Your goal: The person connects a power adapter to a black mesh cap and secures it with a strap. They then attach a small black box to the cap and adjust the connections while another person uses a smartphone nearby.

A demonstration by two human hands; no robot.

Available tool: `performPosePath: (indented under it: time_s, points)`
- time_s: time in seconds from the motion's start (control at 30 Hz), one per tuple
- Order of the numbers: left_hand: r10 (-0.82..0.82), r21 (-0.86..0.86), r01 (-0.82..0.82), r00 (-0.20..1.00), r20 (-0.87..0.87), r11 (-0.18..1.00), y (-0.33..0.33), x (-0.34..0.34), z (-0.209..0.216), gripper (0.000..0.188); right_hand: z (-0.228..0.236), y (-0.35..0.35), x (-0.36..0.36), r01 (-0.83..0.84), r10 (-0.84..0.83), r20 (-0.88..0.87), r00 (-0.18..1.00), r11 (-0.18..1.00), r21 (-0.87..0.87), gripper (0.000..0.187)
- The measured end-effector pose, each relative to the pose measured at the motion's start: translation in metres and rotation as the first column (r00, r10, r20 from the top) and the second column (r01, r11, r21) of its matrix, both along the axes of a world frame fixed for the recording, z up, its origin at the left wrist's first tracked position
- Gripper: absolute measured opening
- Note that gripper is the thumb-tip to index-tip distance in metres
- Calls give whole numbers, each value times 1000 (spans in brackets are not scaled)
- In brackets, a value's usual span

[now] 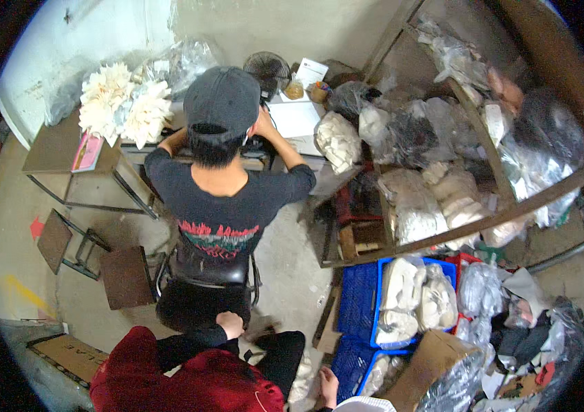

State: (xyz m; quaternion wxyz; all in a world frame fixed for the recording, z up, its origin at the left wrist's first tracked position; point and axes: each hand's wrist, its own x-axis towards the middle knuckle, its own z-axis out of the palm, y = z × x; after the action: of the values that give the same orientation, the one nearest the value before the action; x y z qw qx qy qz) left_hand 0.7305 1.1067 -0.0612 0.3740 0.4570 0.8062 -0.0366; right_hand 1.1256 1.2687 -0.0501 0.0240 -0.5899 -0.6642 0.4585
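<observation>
My left hand (230,325) rests in a loose fist at the end of a black sleeve, above my lap, with nothing showing in it. Red cloth (203,384) and a black-clad knee (290,353) lie below and beside it. Lower right, my right hand (329,388) hangs with its fingers apart and seems to hold nothing. It is nearest to a blue crate (352,367) with pale cloth pieces (383,371). A white piece (364,405) beside it is cut off by the lower edge.
Ahead, a person in a dark cap (222,103) sits at a desk. Cream bunches (127,103) stand on a table (65,154) at left, near wooden stools (127,278). Bagged goods fill a rack (436,233) at right. Another blue crate (361,299) and a carton (436,364) stand below.
</observation>
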Motion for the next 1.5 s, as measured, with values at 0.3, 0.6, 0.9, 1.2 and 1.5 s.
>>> performPosePath:
  time_s: [0.3, 0.6, 0.9, 1.2, 1.5]
  points:
    - [167, -202, -149, 983, 78, 968, 73, 5, -35, 40, -15, 305, -187, -598, 611, -40, 790, 784, 166, 22]
    - [225, 357, -848, 465, 856, 392, 278, -69, 91, 39, 109, 450, -623, -674, 841, -343, 419, 541, 504, 24]
    - [475, 310, -788, 26, 880, -531, 414, -287, 115, 32, 102, 417, -787, -711, 856, -443, 267, 485, 509, 27]
    - [533, 231, -660, -300, 791, -715, 446, -475, 24, 39, 36, 443, -869, -825, 837, -505, 209, 428, 369, 27]
    - [575, 362, -451, -574, 582, -816, 412, -499, -1, 55, -25, 436, -883, -949, 837, -538, 103, 244, 198, 37]
